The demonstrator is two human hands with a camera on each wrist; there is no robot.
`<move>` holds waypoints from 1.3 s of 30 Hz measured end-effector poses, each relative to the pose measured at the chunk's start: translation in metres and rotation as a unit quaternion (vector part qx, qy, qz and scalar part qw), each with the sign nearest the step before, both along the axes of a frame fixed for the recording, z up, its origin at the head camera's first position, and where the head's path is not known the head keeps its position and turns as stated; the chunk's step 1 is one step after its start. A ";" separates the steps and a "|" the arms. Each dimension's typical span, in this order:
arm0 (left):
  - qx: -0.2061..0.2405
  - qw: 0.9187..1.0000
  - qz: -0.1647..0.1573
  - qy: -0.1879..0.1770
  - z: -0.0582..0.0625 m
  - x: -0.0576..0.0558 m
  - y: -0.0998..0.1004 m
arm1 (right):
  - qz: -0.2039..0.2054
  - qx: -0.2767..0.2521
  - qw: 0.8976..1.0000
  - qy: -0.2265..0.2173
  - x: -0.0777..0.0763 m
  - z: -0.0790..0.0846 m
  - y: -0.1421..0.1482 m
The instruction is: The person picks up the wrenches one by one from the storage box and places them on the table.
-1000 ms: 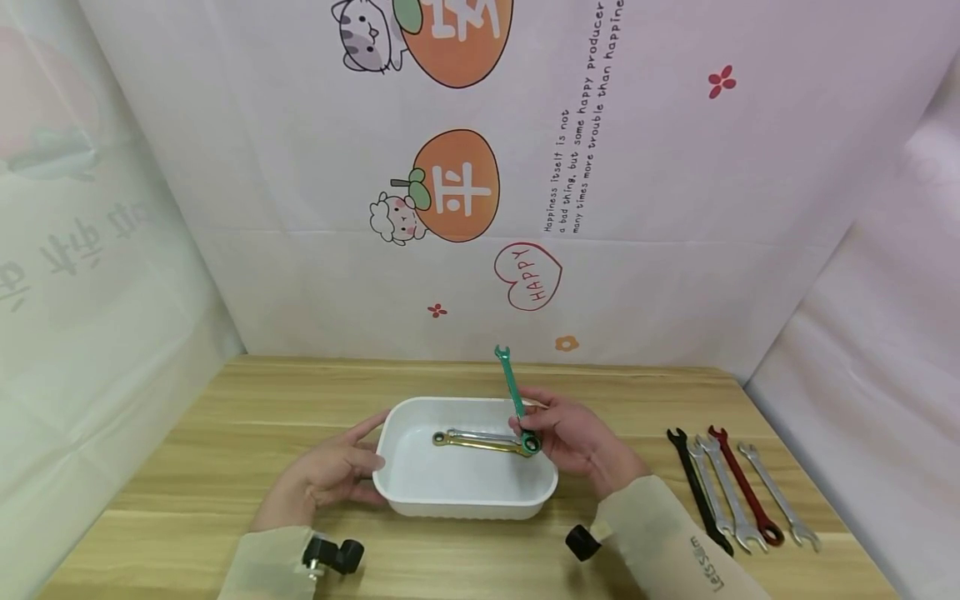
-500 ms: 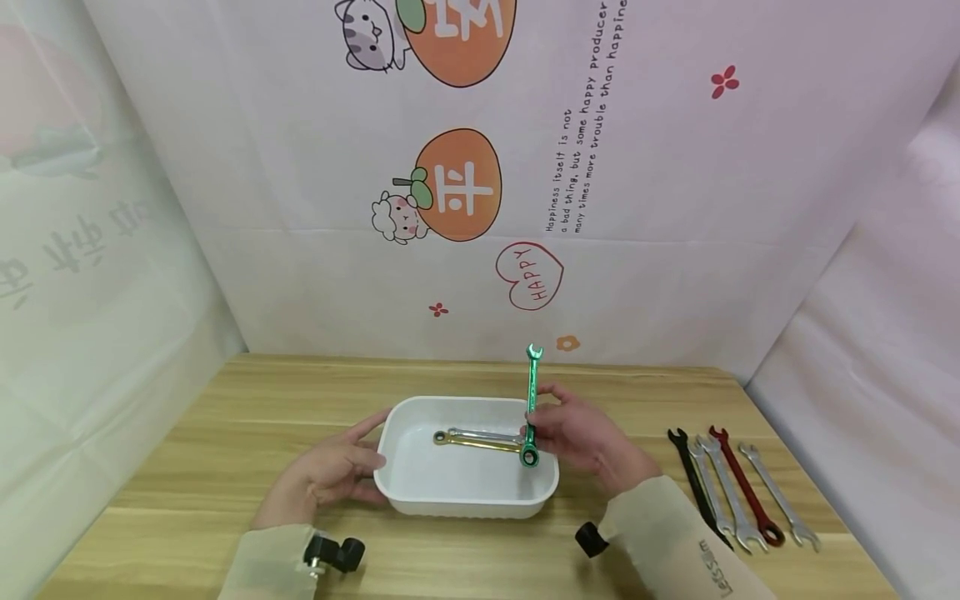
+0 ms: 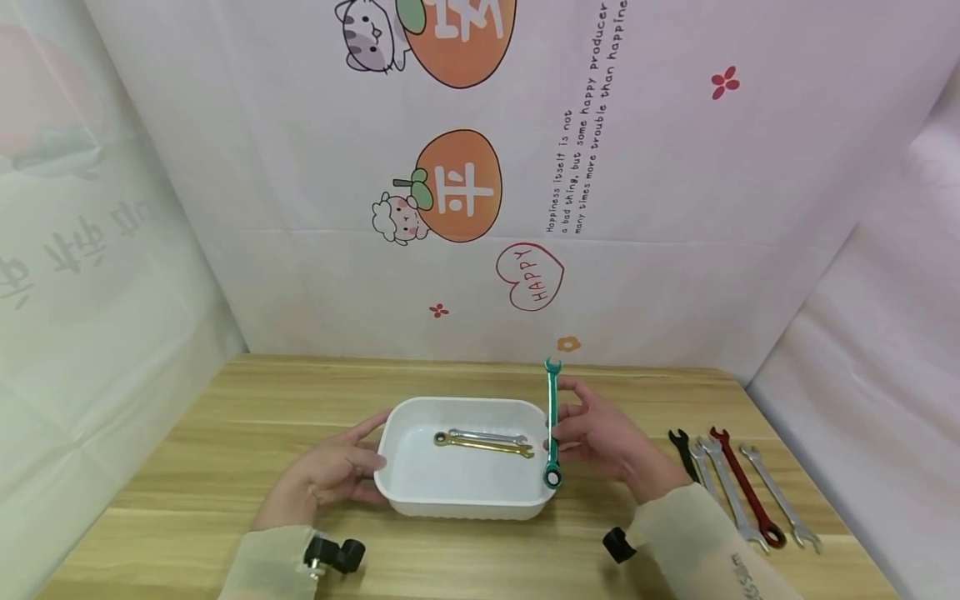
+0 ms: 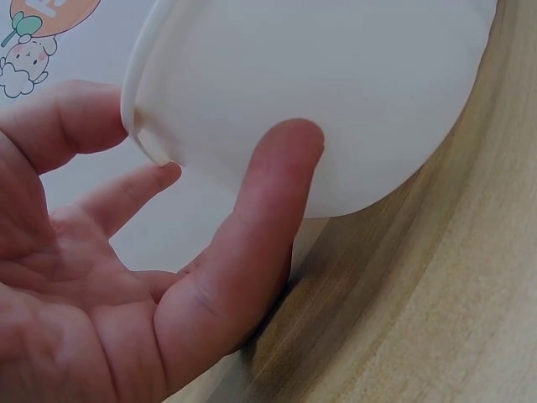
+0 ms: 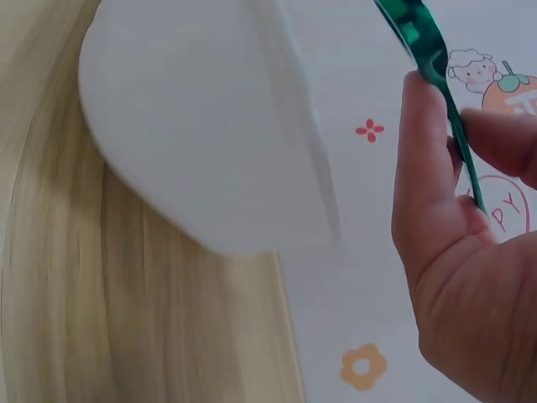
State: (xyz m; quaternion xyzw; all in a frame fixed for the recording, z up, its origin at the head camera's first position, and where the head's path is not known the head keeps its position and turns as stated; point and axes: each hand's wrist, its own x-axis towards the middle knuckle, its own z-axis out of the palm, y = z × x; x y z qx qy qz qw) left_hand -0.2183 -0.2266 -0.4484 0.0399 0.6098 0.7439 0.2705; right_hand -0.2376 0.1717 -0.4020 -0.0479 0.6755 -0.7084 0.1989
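My left hand [image 3: 337, 471] holds the left end of a white plastic basin [image 3: 468, 510], with the thumb [image 4: 281, 159] against its outer wall and the other fingers spread round that end. Between thumb and fingers, my right hand [image 3: 596, 429] pinches a green combination wrench [image 3: 552, 408] with a ratchet ring. It stands nearly upright at the basin's right rim, open end up and ring down. Inside the basin lie a gold wrench [image 3: 483, 444] and a silver wrench [image 3: 487, 435], side by side. In the right wrist view, part of the green wrench [image 5: 419, 34] runs out of frame.
On the right of the wooden table [image 3: 187, 467] several wrenches lie in a row: a black one [image 3: 684, 454], silver ones [image 3: 780, 497] and a dark red one [image 3: 746, 483]. The right forearm partly covers them. A printed cloth [image 3: 637, 292] hangs behind the table.
My right hand has moved right with the green wrench, from over the basin to its right rim. The wrench has turned from leaning to nearly upright. The left hand and basin stay put.
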 end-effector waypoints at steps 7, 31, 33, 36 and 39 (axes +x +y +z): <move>0.000 1.000 0.002 0.001 -0.001 0.000 0.000 | -0.021 0.025 0.999 0.026 -0.001 -0.002 0.028; 0.002 1.000 0.002 -0.001 -0.002 -0.001 0.000 | -0.010 0.177 0.984 0.030 0.010 -0.026 0.137; 0.002 1.000 0.002 -0.002 -0.002 0.000 0.000 | -0.014 0.193 0.981 0.025 0.013 -0.029 0.140; 0.002 1.000 0.000 -0.003 -0.002 0.000 0.000 | -0.017 0.219 0.975 0.015 0.019 -0.034 0.143; 0.003 1.000 -0.001 -0.001 -0.002 0.000 0.000 | -0.017 0.233 0.972 0.000 0.024 -0.037 0.143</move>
